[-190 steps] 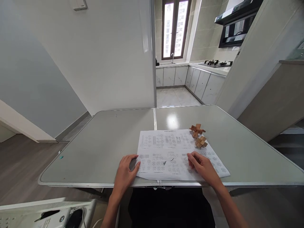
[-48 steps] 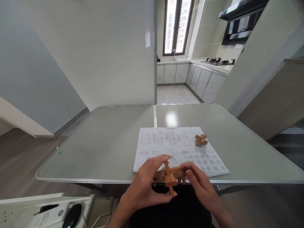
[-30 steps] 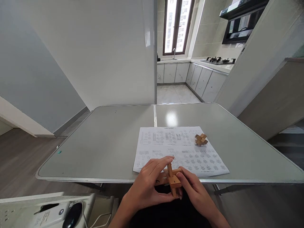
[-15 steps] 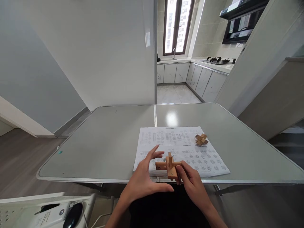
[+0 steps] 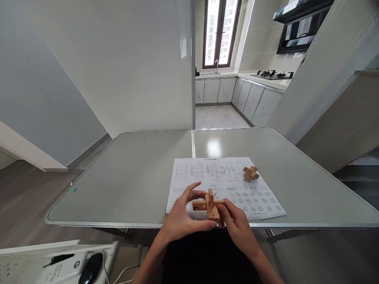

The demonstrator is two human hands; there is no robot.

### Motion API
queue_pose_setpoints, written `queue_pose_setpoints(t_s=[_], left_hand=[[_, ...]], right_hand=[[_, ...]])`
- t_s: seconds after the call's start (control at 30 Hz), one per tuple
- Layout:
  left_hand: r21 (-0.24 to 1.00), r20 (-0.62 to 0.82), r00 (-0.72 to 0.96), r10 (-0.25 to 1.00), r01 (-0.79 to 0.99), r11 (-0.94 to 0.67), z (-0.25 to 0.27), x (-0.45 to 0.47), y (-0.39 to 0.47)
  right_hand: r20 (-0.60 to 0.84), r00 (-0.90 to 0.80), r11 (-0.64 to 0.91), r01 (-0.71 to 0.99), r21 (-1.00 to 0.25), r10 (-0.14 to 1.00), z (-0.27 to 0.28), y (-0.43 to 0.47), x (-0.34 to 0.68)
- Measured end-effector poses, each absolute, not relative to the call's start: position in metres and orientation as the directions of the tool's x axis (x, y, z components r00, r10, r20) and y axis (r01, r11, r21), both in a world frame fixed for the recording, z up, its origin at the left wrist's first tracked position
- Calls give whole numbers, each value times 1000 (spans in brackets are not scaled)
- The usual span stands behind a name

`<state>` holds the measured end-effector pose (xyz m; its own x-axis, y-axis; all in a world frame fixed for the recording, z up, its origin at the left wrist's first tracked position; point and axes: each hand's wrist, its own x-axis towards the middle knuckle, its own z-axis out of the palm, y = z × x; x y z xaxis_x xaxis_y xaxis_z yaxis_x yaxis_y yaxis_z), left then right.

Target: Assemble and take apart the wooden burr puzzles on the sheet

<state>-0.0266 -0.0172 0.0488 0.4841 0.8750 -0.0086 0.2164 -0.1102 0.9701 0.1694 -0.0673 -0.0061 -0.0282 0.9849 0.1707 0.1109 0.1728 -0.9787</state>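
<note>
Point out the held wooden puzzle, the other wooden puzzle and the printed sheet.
Held wooden puzzle [image 5: 212, 212], head view: front slab.
Other wooden puzzle [image 5: 251, 174], head view: middle of its blocks.
Printed sheet [image 5: 226, 187], head view: paper near its middle.

Stretching wide across the foreground as a grey table [image 5: 142, 173], wearing a pale metal rim [image 5: 94, 225] along the edges and rounding off at both far corners. Dividing into two halves at a light seam [image 5: 193, 146], running from front to back. Catching a bright glare [image 5: 213, 146] on the right half, just beside that seam. Bearing a white sheet [image 5: 223, 184] near the front edge, lying mostly on the right half, crossing the seam and showing rows of small printed diagrams. Supporting, through that sheet, a compact wooden block cluster [image 5: 251, 173], resting near the sheet's right margin. Also carrying a small turquoise scrap [image 5: 74, 190] by the left edge, sitting well apart from the sheet.
</note>
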Motion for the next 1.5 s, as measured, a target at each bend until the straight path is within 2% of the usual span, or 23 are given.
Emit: queue_pose_setpoints(t_s=[0.17,0.27,0.37,0.43,0.5,0.6,0.67,0.8,1.07,1.5], left_hand=[[999,14,479,878,39,-38,41,-24,-16],[997,67,452,890,-51,-49,41,-22,-12],[985,144,365,920,-141,-98,41,-23,-3],[980,177,256,950,-138,-146,39,-27,5],[980,200,110,974,-16,-200,34,-34,14],[921,223,-66,973,340,-188,20,-47,28],[861,191,-90,977,493,-123,7,-55,34],[747,207,-18,978,649,-146,-11,-62,42],[603,226,-3,974,786,-137,-20,-57,47],[536,305,72,949,811,-234,-21,-56,43]], right_hand=[[177,-55,183,143,-973,983,-8,-66,170],[172,-71,182,179,-967,983,-11,-66,171],[162,-62,171,193,-966,985,-16,-67,170],[146,-54,153,172,-973,988,-19,-66,170],[123,-42,128,138,-982,992,-22,-64,170],[95,-2,94,109,-990,996,-23,-59,171],[94,35,89,111,-990,995,-22,-54,173],[107,66,100,111,-989,992,-18,-44,176],[110,98,93,158,-983,989,-26,-29,178],[79,91,69,110,-992,993,-31,-28,179]])
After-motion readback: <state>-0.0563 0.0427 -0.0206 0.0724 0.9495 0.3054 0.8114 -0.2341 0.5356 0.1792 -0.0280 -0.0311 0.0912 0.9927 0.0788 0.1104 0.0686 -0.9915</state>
